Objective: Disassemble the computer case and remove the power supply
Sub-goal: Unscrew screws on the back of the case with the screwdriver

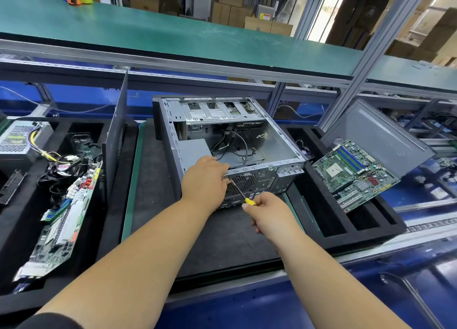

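Beside computer case (222, 140), motherboard (356, 173), side panel (380, 136)

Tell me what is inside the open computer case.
Inside the computer case: a grey power supply at the near left corner, loose black cables, and empty drive bays at the far end. The left hand covers the power supply's near edge.

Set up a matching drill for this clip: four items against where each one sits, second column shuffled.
Items:
1. screwdriver
2. left hand
3. motherboard
4. power supply

Places:
A. on the case's rear top edge
B. far-left foam tray
C. gripped in the right hand
D. propped in the right foam tray

Pairs: 1-C, 2-A, 3-D, 4-B
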### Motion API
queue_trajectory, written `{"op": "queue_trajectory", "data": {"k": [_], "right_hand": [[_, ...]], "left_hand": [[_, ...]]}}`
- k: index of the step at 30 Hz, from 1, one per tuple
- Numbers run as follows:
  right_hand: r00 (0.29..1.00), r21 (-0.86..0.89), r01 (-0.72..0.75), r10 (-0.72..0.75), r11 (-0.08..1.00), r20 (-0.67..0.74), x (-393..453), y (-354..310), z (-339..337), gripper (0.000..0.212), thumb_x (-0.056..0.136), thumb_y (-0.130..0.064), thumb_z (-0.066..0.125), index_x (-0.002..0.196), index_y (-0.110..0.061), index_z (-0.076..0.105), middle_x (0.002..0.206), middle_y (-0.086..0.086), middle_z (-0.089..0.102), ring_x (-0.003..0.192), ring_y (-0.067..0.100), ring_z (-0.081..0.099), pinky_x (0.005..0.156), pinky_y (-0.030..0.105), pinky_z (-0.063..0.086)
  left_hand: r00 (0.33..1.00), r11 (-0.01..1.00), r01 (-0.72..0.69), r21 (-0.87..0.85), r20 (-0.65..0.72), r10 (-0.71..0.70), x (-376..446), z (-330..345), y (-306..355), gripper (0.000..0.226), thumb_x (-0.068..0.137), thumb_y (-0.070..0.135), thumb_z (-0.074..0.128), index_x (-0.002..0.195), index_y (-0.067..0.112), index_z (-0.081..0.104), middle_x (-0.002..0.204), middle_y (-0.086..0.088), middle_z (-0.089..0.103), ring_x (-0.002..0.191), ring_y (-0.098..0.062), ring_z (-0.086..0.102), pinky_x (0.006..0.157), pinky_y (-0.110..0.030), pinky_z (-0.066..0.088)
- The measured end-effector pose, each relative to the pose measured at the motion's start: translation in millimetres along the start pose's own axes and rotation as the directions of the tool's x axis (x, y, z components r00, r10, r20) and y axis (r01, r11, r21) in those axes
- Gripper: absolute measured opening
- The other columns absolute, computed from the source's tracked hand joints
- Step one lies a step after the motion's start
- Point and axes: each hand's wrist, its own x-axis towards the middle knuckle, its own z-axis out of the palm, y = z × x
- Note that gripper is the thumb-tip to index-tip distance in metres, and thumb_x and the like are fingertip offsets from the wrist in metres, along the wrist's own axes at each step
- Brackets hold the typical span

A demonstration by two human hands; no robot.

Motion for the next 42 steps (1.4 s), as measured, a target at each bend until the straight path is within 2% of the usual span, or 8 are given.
{"op": "queue_trajectory", "data": {"k": [5,11,21,27,29,33,35,42], "right_hand": [[0.983,-0.411,0.121,-0.166,0.904,-0.074,0.5,0.7,4.3,0.022,0.089,-0.039,0.061,0.085,-0.025,0.044,0.081,-0.006,0.061,0.076,0.02,0.058,0.061,0.032,0.04],[0.931,0.147,-0.322,0.285,0.935,0.229,-2.2,-25.1,0.0,0.041,0.106,-0.032,0.039,0.077,-0.008,0.057,0.063,0.005,0.057,0.042,0.014,0.04,0.044,0.023,0.03],[0.992,0.072,-0.079,0.071,0.994,0.106,-1.2,-8.6,-0.6,0.023,0.098,-0.029,0.056,0.081,-0.012,0.054,0.063,0.001,0.058,0.037,0.012,0.05,0.043,0.02,0.035],[0.978,-0.502,0.118,-0.187,0.857,-0.089,-7.1,-8.0,7.6,0.025,0.093,-0.035,0.06,0.09,-0.021,0.04,0.088,-0.001,0.062,0.079,0.024,0.059,0.062,0.032,0.039],[0.975,-0.538,0.142,-0.213,0.831,-0.07,-10.0,-10.2,8.7,0.025,0.093,-0.034,0.061,0.099,-0.018,0.042,0.101,0.002,0.06,0.09,0.026,0.058,0.066,0.031,0.035],[0.986,-0.125,-0.105,0.119,0.987,0.112,-9.1,-25.2,5.9,0.035,0.102,-0.038,0.043,0.089,-0.008,0.056,0.085,0.01,0.061,0.07,0.024,0.052,0.06,0.027,0.036],[0.922,0.137,-0.319,0.273,0.938,0.276,-12.1,-31.9,4.0,0.043,0.107,-0.031,0.034,0.078,-0.008,0.055,0.069,0.007,0.055,0.053,0.015,0.042,0.045,0.021,0.034],[0.987,0.068,-0.071,0.061,0.995,0.145,-3.3,-7.3,1.8,0.021,0.096,-0.03,0.058,0.081,-0.016,0.058,0.067,-0.001,0.061,0.047,0.012,0.046,0.049,0.021,0.035]], "left_hand": [[1.0,1.0,0.0,0.009,0.012,0.0,0.1,-1.2,0.4,0.019,0.091,0.042,0.059,0.102,0.028,0.064,0.109,0.01,0.063,0.126,-0.012,0.041,0.08,-0.032,0.045],[1.0,1.0,0.003,0.012,0.028,-0.004,0.1,-1.9,-0.3,0.021,0.091,0.042,0.058,0.107,0.03,0.063,0.114,0.01,0.063,0.128,-0.012,0.039,0.082,-0.033,0.044],[1.0,1.0,0.008,0.011,0.001,-0.008,-0.2,-2.7,0.9,0.017,0.09,0.042,0.059,0.097,0.028,0.063,0.105,0.011,0.063,0.125,-0.011,0.042,0.075,-0.03,0.041],[1.0,1.0,0.007,-0.014,0.012,-0.006,0.6,-1.4,0.8,0.022,0.09,0.041,0.059,0.108,0.03,0.065,0.109,0.011,0.063,0.125,-0.011,0.041,0.081,-0.032,0.045],[1.0,1.0,0.007,-0.005,0.016,-0.007,1.0,-0.9,0.4,0.021,0.09,0.041,0.059,0.107,0.029,0.065,0.109,0.011,0.064,0.126,-0.011,0.04,0.082,-0.032,0.045],[1.0,1.0,0.014,-0.016,0.024,-0.014,1.3,-0.4,0.2,0.022,0.089,0.04,0.059,0.109,0.03,0.065,0.11,0.012,0.064,0.127,-0.011,0.04,0.084,-0.032,0.045],[1.0,1.0,0.017,-0.008,0.02,-0.016,1.1,-0.6,-0.1,0.019,0.089,0.041,0.059,0.103,0.029,0.064,0.108,0.011,0.063,0.126,-0.011,0.041,0.082,-0.033,0.045],[1.0,1.0,0.017,-0.014,0.021,-0.017,1.1,-1.1,0.3,0.022,0.089,0.04,0.059,0.108,0.03,0.064,0.112,0.009,0.062,0.124,-0.012,0.042,0.082,-0.034,0.047]]}}
